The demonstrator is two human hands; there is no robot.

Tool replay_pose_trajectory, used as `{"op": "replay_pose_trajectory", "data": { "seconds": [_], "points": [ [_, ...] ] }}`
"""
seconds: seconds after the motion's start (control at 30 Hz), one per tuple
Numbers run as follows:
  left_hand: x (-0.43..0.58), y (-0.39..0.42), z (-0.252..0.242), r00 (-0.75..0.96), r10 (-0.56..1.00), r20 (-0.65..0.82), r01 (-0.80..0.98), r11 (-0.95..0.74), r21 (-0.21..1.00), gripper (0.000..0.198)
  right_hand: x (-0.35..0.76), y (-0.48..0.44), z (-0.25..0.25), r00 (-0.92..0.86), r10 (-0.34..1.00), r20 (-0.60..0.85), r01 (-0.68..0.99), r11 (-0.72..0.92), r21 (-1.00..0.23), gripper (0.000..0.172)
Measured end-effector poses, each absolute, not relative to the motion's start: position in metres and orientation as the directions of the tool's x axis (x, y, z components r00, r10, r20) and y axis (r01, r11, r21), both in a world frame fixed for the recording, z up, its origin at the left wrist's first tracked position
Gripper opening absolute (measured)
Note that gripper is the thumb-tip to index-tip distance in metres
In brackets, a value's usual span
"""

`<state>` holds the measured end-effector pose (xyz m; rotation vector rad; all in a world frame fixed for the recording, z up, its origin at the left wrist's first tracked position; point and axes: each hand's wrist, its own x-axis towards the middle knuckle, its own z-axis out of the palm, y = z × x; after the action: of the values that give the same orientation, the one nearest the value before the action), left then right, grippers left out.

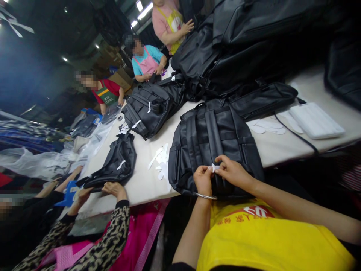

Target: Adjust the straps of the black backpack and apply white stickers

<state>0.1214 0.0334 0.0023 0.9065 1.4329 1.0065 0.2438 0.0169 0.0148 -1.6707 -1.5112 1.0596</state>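
Observation:
A black backpack [197, 135] lies flat on the pale table in front of me, its two shoulder straps facing up. Over its lower part my left hand [203, 178] and my right hand [232, 171] meet, fingers pinched. Between their fingertips is a small white paper strip [214, 168], which both hands hold. It looks folded or crumpled; its exact shape is too small to tell. A twisted silver bracelet circles my left wrist.
White paper scraps [162, 162] lie left of the backpack, and white paper pieces [266, 126] lie right, beside a white flat box [317, 120]. More black bags [149, 109] are piled behind. At left, a co-worker's hands [114, 188] hold a small black bag [118, 160]. Other people stand across the table.

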Motion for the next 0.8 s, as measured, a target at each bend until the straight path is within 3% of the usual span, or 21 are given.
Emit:
{"op": "replay_pose_trajectory", "data": {
  "seconds": [0.23, 0.37, 0.5, 0.7, 0.8],
  "points": [
    [0.13, 0.023, 0.006, -0.081, 0.983, -0.167, 0.134, 0.177, 0.975, 0.015, 0.248, 0.01, 0.023, 0.05, 0.99, -0.135, 0.531, -0.141, -0.836, 0.031],
    [0.132, 0.024, 0.007, -0.076, 0.979, -0.19, 0.113, 0.198, 0.974, 0.015, 0.248, 0.013, 0.023, 0.084, 0.986, -0.143, 0.528, -0.165, -0.833, 0.027],
    [0.132, 0.025, 0.005, -0.105, 0.96, -0.258, 0.017, 0.261, 0.965, 0.013, 0.247, 0.012, 0.018, 0.174, 0.962, -0.21, 0.404, -0.264, -0.876, 0.025],
    [0.133, 0.01, 0.016, -0.059, 0.995, 0.082, 0.306, -0.06, 0.95, 0.011, 0.248, 0.004, 0.011, 0.258, 0.914, -0.313, 0.175, -0.363, -0.915, 0.024],
    [0.134, 0.009, 0.017, -0.036, 0.995, 0.096, 0.269, -0.083, 0.959, 0.011, 0.249, 0.0, 0.012, 0.27, 0.899, -0.346, 0.117, -0.387, -0.915, 0.022]
  ]
}}
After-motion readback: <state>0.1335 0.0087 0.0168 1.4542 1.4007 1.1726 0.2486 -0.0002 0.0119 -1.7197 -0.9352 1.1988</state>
